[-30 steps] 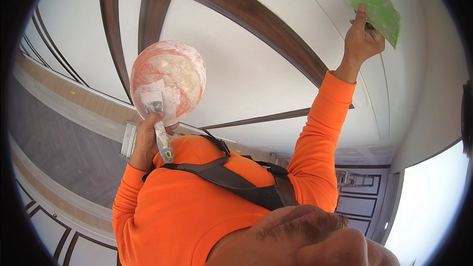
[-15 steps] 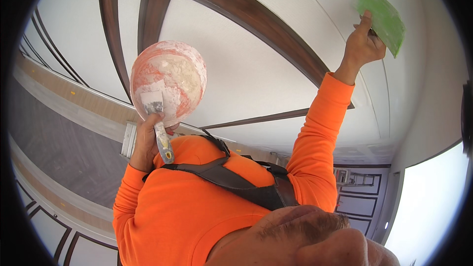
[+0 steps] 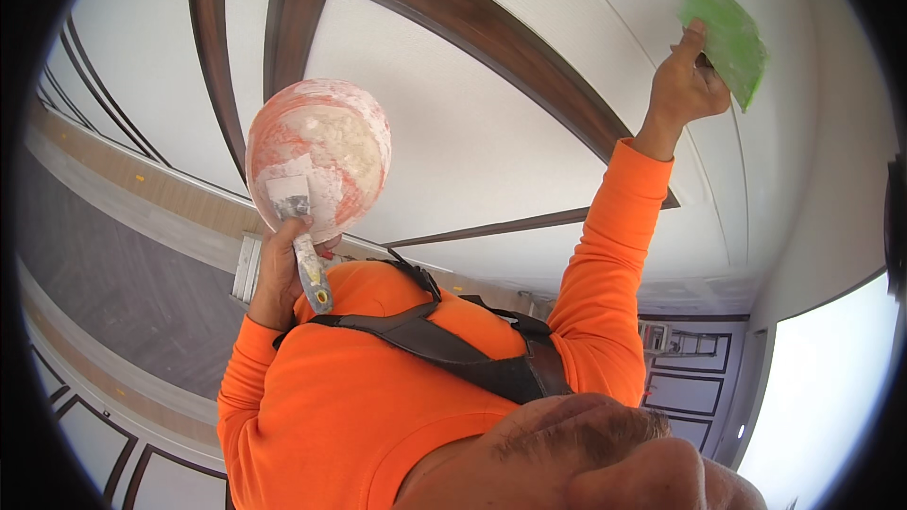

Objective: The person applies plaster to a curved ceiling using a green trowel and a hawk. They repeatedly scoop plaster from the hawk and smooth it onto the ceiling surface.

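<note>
In my left hand (image 3: 276, 269) is a putty knife (image 3: 310, 274), its handle slanting down toward my chest. The same hand grips the near rim of a round reddish bowl (image 3: 364, 146) smeared with pale filler (image 3: 331, 137). The knife's blade rests over the filler near that rim. Up at the far right, my right hand (image 3: 690, 85) is closed around a wide green spreader (image 3: 723, 33), thumb pressed on its face. The spreader lies at or very close to the white wall surface (image 3: 624, 28); exact contact is hard to make out.
Dark brown wood trim (image 3: 491, 33) frames white wall panels (image 3: 453, 132) in front of me. Grey flooring (image 3: 113, 264) runs along the left, beside a wood-toned strip (image 3: 198, 196). A ladder (image 3: 685, 342) stands behind at the right, near a bright window (image 3: 822, 387).
My right hand and the green spreader have shifted slightly left along the wall. The bowl has moved a touch to the left; the putty knife stays in my left hand.
</note>
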